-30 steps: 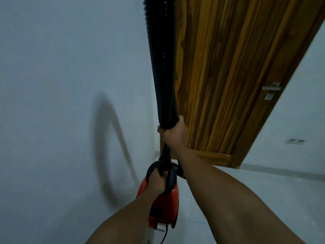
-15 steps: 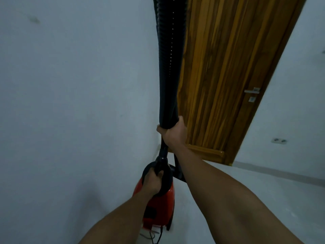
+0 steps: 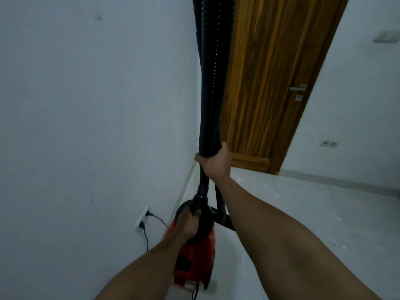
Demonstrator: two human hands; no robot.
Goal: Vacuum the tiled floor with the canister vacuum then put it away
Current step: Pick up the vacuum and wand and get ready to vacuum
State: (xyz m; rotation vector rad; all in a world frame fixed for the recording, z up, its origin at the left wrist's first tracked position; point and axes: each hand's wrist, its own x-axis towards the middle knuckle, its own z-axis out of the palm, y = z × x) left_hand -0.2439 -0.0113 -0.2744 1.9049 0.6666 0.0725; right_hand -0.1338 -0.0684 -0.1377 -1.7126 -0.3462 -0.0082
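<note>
The right hand was clenched round the black hose, gathered double at the fist, just left of the foot of the wooden door. The left hand was curled round the black top end of the red canister vacuum. The hose rose nearly upright from the right fist and was cut off by the upper edge, its far end unseen. The canister's long axis ran straight down from the left fist, black end uppermost, further left of the door. Its lower end was blurred and partly behind the forearm. Whether it touched the tiled floor could not be told.
</note>
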